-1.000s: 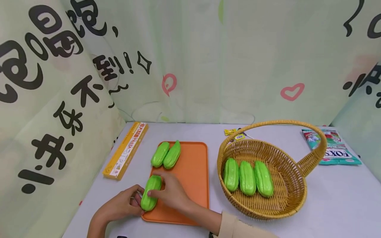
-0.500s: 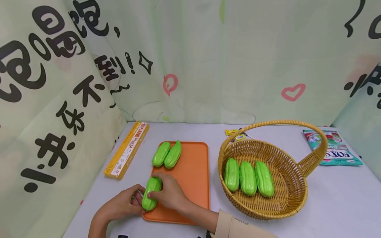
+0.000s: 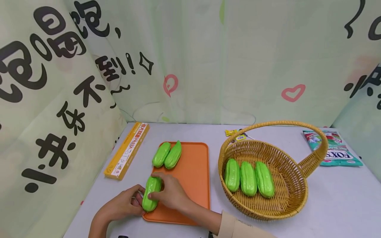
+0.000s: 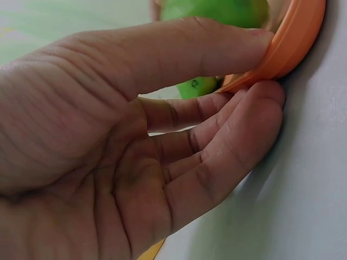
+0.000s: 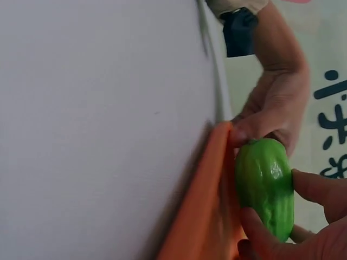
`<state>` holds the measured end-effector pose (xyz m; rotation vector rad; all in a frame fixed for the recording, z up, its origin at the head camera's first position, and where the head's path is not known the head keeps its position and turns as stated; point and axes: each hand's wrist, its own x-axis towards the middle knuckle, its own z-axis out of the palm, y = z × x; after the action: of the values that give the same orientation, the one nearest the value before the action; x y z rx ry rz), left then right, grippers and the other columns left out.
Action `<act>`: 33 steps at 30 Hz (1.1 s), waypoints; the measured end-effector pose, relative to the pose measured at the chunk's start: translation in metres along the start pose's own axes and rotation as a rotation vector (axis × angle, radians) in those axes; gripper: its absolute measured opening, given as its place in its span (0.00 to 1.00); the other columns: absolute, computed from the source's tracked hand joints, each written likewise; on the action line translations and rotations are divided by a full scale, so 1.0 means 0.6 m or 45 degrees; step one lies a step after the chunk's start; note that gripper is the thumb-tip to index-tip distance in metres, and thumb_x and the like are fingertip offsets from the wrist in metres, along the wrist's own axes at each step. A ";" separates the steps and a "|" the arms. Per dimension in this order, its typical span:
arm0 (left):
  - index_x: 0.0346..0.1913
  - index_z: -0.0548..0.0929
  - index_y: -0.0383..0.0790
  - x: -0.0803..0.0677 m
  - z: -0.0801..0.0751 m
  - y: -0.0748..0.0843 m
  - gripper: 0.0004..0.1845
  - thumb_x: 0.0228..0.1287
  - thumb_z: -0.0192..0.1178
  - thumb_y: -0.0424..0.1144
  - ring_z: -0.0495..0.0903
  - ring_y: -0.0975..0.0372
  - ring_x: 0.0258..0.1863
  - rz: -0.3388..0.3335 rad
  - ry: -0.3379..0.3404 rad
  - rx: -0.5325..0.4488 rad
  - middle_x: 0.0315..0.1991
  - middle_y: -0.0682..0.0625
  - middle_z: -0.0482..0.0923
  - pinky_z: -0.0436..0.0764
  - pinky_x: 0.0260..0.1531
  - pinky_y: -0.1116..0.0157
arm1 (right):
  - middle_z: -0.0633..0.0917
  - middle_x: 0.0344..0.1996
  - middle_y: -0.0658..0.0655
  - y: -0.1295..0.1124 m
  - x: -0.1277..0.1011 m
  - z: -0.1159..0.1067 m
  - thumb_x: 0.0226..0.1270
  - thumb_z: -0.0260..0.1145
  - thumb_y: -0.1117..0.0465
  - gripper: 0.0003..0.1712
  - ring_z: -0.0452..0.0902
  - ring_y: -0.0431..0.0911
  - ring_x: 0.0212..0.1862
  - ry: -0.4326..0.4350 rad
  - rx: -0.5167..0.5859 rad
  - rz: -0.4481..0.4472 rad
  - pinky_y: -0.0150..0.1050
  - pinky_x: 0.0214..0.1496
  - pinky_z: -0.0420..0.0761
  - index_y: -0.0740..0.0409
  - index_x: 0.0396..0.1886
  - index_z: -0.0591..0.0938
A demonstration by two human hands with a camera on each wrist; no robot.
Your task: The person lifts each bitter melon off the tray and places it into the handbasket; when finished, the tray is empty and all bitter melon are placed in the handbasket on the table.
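my right hand (image 3: 171, 193) pinches a green gourd (image 3: 151, 193), thumb on its near side, fingers curled over the far side; in the right wrist view the gourd (image 5: 265, 184) sits between thumb and fingertips (image 5: 317, 187). my left hand (image 3: 125, 205) grips the tray edge right beside it: thumb (image 4: 217, 46) on top of the orange rim, fingers (image 4: 238, 130) curled under it, gourd just behind. the gourd lies at the lower left corner of the orange tray (image 3: 190, 172), low centre-left of the head frame, partly over the rim. two more green gourds (image 3: 166, 154) lie touching side by side at the tray's far left corner, nothing between them and my hands. yellow box (image 3: 127, 150) just left of the tray on the white table (image 3: 336, 201). right of the tray, apart from it, a wicker basket (image 3: 293, 198) with a tall handle holds three gourds (image 3: 248, 178) in a row. small yellow packet (image 3: 235, 134) behind the basket, candy bag (image 3: 333, 147) at far right. printed curtain (image 3: 190, 59) all round the back.
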<state>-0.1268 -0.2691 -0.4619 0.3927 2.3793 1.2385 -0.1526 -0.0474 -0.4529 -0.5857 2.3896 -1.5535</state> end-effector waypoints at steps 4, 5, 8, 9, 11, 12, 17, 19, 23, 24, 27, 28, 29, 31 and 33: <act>0.52 0.74 0.35 0.001 0.002 -0.002 0.27 0.48 0.72 0.34 0.77 0.59 0.30 -0.008 -0.003 -0.013 0.33 0.49 0.77 0.76 0.31 0.66 | 0.80 0.54 0.44 -0.015 -0.022 -0.030 0.53 0.79 0.58 0.35 0.78 0.45 0.53 -0.065 0.123 0.006 0.38 0.48 0.77 0.46 0.62 0.79; 0.53 0.74 0.35 0.001 0.002 -0.002 0.27 0.49 0.72 0.34 0.77 0.59 0.31 -0.013 -0.003 -0.021 0.33 0.48 0.77 0.76 0.31 0.66 | 0.80 0.54 0.43 -0.020 -0.029 -0.041 0.53 0.79 0.57 0.34 0.78 0.46 0.53 -0.084 0.158 0.016 0.38 0.46 0.78 0.42 0.62 0.79; 0.54 0.74 0.35 0.001 0.002 -0.001 0.28 0.50 0.73 0.35 0.77 0.58 0.31 -0.027 -0.001 -0.042 0.33 0.48 0.77 0.76 0.31 0.66 | 0.79 0.57 0.43 -0.038 -0.057 -0.083 0.54 0.78 0.54 0.34 0.78 0.47 0.56 -0.140 0.218 0.029 0.38 0.45 0.80 0.35 0.61 0.78; 0.54 0.74 0.35 0.001 0.002 0.000 0.28 0.50 0.73 0.35 0.77 0.58 0.31 -0.033 0.001 -0.045 0.33 0.48 0.77 0.76 0.31 0.66 | 0.78 0.58 0.43 -0.043 -0.068 -0.098 0.54 0.78 0.54 0.34 0.77 0.48 0.57 -0.157 0.240 0.032 0.39 0.45 0.80 0.33 0.62 0.78; 0.54 0.74 0.35 0.000 0.000 0.001 0.28 0.51 0.74 0.36 0.78 0.58 0.31 -0.040 0.003 -0.046 0.33 0.48 0.77 0.75 0.31 0.66 | 0.77 0.60 0.44 -0.051 -0.089 -0.132 0.56 0.77 0.54 0.34 0.76 0.48 0.58 -0.190 0.289 0.028 0.41 0.45 0.81 0.33 0.62 0.77; 0.54 0.74 0.35 0.000 -0.001 0.001 0.28 0.51 0.74 0.36 0.78 0.58 0.31 -0.042 0.003 -0.043 0.33 0.48 0.77 0.75 0.31 0.66 | 0.76 0.61 0.44 -0.055 -0.099 -0.150 0.57 0.77 0.55 0.34 0.75 0.49 0.59 -0.204 0.312 0.016 0.42 0.46 0.81 0.35 0.63 0.77; 0.54 0.73 0.35 -0.004 -0.006 0.004 0.28 0.51 0.74 0.37 0.78 0.58 0.31 -0.050 0.001 -0.027 0.34 0.48 0.77 0.75 0.31 0.66 | 0.73 0.65 0.44 -0.060 -0.149 -0.233 0.58 0.76 0.57 0.36 0.74 0.50 0.61 -0.209 0.298 -0.048 0.43 0.50 0.80 0.39 0.66 0.75; 0.54 0.73 0.34 -0.005 -0.008 0.005 0.28 0.51 0.74 0.37 0.78 0.58 0.30 -0.050 0.000 -0.024 0.34 0.48 0.77 0.75 0.31 0.67 | 0.73 0.66 0.45 -0.059 -0.168 -0.262 0.58 0.76 0.58 0.36 0.73 0.51 0.61 -0.206 0.275 -0.064 0.43 0.51 0.80 0.40 0.67 0.74; 0.53 0.73 0.34 -0.006 -0.007 0.005 0.28 0.52 0.74 0.37 0.78 0.58 0.30 -0.045 -0.006 -0.034 0.34 0.48 0.77 0.76 0.31 0.67 | 0.69 0.69 0.51 -0.052 -0.204 -0.314 0.60 0.75 0.61 0.37 0.72 0.57 0.62 -0.217 0.275 -0.046 0.44 0.50 0.80 0.44 0.69 0.73; 0.53 0.73 0.34 -0.005 -0.007 0.005 0.28 0.52 0.74 0.37 0.79 0.58 0.30 -0.045 -0.007 -0.036 0.34 0.48 0.77 0.76 0.31 0.67 | 0.69 0.69 0.54 -0.050 -0.211 -0.326 0.60 0.75 0.62 0.37 0.71 0.59 0.62 -0.212 0.264 -0.035 0.45 0.49 0.81 0.45 0.69 0.73; 0.53 0.73 0.34 -0.005 -0.005 0.004 0.28 0.52 0.74 0.36 0.79 0.58 0.30 -0.048 -0.008 -0.047 0.34 0.48 0.77 0.76 0.31 0.67 | 0.68 0.68 0.58 -0.042 -0.229 -0.357 0.60 0.75 0.61 0.37 0.73 0.60 0.60 -0.170 0.163 -0.030 0.44 0.47 0.82 0.45 0.68 0.73; 0.53 0.73 0.34 -0.005 -0.004 0.004 0.28 0.52 0.74 0.36 0.78 0.58 0.30 -0.048 -0.009 -0.052 0.34 0.48 0.77 0.76 0.31 0.67 | 0.69 0.67 0.58 -0.038 -0.232 -0.366 0.59 0.75 0.60 0.36 0.73 0.59 0.59 -0.146 0.119 -0.025 0.44 0.46 0.82 0.44 0.68 0.74; 0.53 0.73 0.34 -0.004 -0.003 0.003 0.28 0.52 0.74 0.36 0.78 0.58 0.30 -0.048 -0.011 -0.055 0.34 0.48 0.77 0.76 0.31 0.67 | 0.70 0.67 0.57 -0.035 -0.235 -0.374 0.59 0.76 0.58 0.36 0.74 0.59 0.58 -0.120 0.070 -0.017 0.43 0.45 0.82 0.42 0.67 0.74; 0.54 0.73 0.34 -0.003 -0.002 0.002 0.28 0.52 0.74 0.36 0.78 0.58 0.30 -0.050 -0.016 -0.064 0.34 0.47 0.77 0.76 0.31 0.67 | 0.73 0.65 0.53 -0.026 -0.236 -0.388 0.58 0.76 0.56 0.36 0.76 0.57 0.57 -0.069 -0.019 -0.015 0.43 0.45 0.82 0.41 0.66 0.75; 0.54 0.73 0.34 -0.002 -0.001 0.002 0.28 0.52 0.74 0.36 0.78 0.57 0.30 -0.050 -0.018 -0.065 0.34 0.47 0.77 0.75 0.31 0.67 | 0.75 0.64 0.50 -0.014 -0.233 -0.400 0.57 0.77 0.54 0.35 0.77 0.56 0.56 -0.026 -0.093 -0.013 0.42 0.45 0.82 0.39 0.66 0.75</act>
<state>-0.1257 -0.2695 -0.4605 0.3358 2.3273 1.2723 -0.1224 0.2087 -0.3502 -0.6262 2.4409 -1.4624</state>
